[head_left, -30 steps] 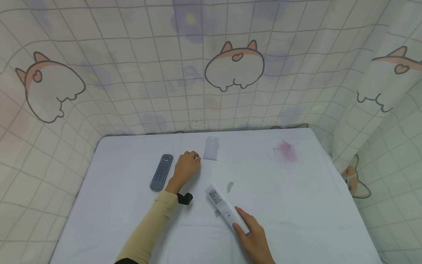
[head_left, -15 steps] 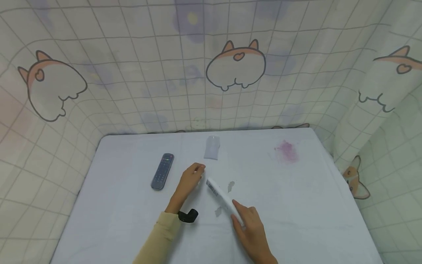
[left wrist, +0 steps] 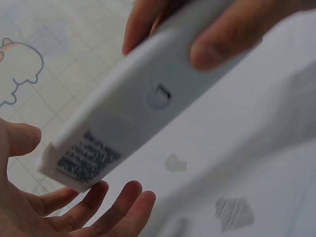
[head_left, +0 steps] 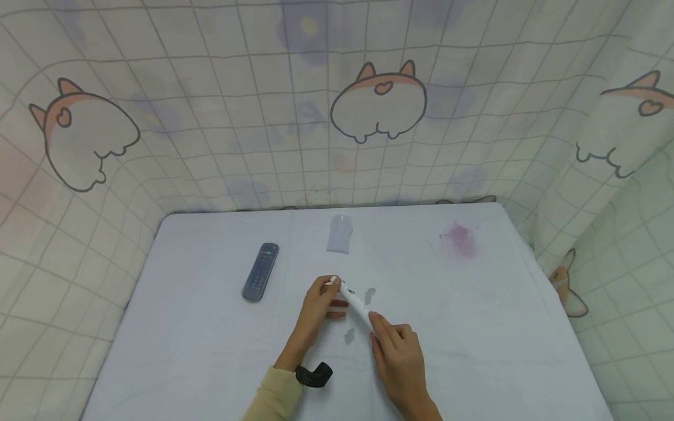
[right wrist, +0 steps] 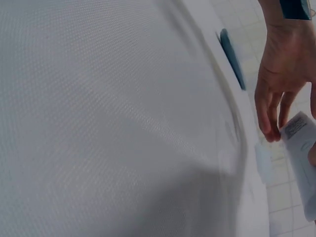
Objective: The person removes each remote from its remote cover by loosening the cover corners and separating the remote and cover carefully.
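Observation:
My right hand point(head_left: 401, 359) grips a white remote control point(head_left: 359, 306) by its near end, thumb on one side and fingers on the other. In the left wrist view the back of this white remote shows, with a printed label point(left wrist: 89, 155) near the far end and a small round mark. My left hand point(head_left: 315, 307) is at that far end. Its fingers point(left wrist: 131, 192) spread beneath the end, and its thumb stands apart from the white surface. A dark grey remote control point(head_left: 260, 272) lies on the table left of my left hand.
A flat, translucent pouch-like piece point(head_left: 339, 234) lies near the back edge of the white table point(head_left: 210, 351). Grey patches point(head_left: 349, 336) and a pink stain point(head_left: 460, 240) mark the cloth. A patterned curtain point(head_left: 237, 117) hangs behind and at the sides.
My left hand has come back from beside the translucent piece to the white remote's far end. My right hand has turned the white remote so its labelled back no longer faces the head camera.

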{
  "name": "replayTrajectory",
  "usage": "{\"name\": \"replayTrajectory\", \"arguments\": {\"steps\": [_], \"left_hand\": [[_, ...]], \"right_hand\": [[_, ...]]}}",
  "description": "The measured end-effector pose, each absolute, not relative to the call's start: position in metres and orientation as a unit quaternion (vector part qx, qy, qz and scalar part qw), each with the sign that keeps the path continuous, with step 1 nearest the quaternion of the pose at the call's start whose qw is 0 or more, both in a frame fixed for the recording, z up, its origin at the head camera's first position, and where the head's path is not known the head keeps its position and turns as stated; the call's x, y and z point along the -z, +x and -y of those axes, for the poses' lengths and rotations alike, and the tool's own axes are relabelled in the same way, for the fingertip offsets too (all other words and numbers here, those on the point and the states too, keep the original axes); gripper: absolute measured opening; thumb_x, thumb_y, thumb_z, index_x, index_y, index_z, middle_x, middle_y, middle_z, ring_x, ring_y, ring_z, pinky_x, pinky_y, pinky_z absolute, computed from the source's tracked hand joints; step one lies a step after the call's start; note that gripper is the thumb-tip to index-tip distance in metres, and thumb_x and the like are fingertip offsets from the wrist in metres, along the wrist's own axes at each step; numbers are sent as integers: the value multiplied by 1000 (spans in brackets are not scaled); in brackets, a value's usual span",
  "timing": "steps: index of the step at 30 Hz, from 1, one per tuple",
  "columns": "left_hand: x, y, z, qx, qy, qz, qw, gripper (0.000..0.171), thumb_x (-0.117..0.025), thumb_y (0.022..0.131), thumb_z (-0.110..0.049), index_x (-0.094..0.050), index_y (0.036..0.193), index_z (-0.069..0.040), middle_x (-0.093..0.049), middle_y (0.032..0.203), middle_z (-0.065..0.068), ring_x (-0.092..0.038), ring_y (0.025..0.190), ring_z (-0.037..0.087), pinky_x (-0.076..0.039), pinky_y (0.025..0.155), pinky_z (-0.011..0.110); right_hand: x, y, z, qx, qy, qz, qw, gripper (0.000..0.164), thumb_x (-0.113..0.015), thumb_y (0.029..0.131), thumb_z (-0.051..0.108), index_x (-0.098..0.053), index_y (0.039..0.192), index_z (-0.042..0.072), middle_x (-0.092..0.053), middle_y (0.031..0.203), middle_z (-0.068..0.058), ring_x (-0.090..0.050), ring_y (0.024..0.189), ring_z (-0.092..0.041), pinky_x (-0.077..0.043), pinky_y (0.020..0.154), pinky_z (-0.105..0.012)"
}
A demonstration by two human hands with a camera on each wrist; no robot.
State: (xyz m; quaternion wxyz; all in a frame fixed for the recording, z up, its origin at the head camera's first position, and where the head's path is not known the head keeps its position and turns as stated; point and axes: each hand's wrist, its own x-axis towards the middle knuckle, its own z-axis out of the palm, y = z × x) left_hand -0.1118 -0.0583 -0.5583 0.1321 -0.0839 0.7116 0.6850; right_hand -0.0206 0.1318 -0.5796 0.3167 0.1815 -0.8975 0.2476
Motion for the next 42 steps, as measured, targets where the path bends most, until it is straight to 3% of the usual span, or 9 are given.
{"name": "replayTrajectory", "arguments": {"steps": [6,9,14,20,27,30,34,38,42], "left_hand": [[563,-108,53,-741,-83,-655,126,58,-57,108,-37,-44,150,0,-64,128,23,-75,102,33,-62,89,50],[566,-107,53,-750,-87,-645,120,58,-56,108,-38,-44,151,-1,-63,129,22,-74,102,28,-63,88,46],[568,-107,56,-764,-83,-631,104,55,-56,108,-37,-47,150,-3,-62,132,24,-72,99,20,-65,82,38],[566,-108,62,-774,-54,-623,103,50,-53,110,-32,-47,151,-5,-57,143,29,-71,97,13,-63,78,32],[561,-111,70,-779,-21,-614,125,49,-53,109,-33,-48,152,-10,-53,148,28,-71,100,13,-62,78,31],[560,-113,72,-778,-2,-612,140,48,-51,110,-35,-47,153,-13,-51,152,27,-70,105,15,-62,81,33],[560,-116,74,-778,19,-607,159,46,-48,111,-35,-48,152,-15,-50,153,25,-69,110,17,-61,84,35],[561,-117,74,-783,29,-596,175,48,-45,112,-36,-47,154,-13,-52,151,22,-69,112,17,-61,87,34],[562,-116,71,-789,32,-586,179,51,-45,112,-37,-46,156,-12,-52,153,19,-68,116,17,-61,90,32]], "right_hand": [[580,-20,-127,-248,184,892,330,38,-45,113,27,-70,135,8,-76,124,-7,-59,87,-25,-48,71,-35],[579,-19,-125,-262,191,890,321,35,-53,109,24,-69,136,8,-74,126,-7,-59,93,-25,-48,77,-33],[575,-15,-122,-300,192,897,263,47,-73,94,13,-66,140,10,-69,134,-8,-58,106,-24,-45,88,-31],[569,-14,-120,-376,167,891,194,53,-78,88,5,-66,139,17,-64,139,-4,-55,113,-18,-50,89,-31],[556,-22,-126,-546,26,838,2,41,-70,99,10,-65,136,25,-64,140,0,-60,115,-15,-56,85,-25],[550,-27,-131,-617,-40,781,-92,38,-69,100,16,-64,138,21,-63,143,-5,-64,114,-19,-57,85,-24],[547,-32,-138,-689,-78,694,-195,49,-69,100,22,-56,146,12,-59,148,-14,-66,117,-22,-58,89,-29],[548,-35,-143,-728,-79,630,-259,62,-69,100,24,-45,153,3,-57,149,-18,-65,120,-19,-58,94,-33],[551,-35,-145,-737,-70,614,-273,67,-71,99,24,-41,155,0,-57,149,-19,-65,120,-17,-58,96,-33]]}}
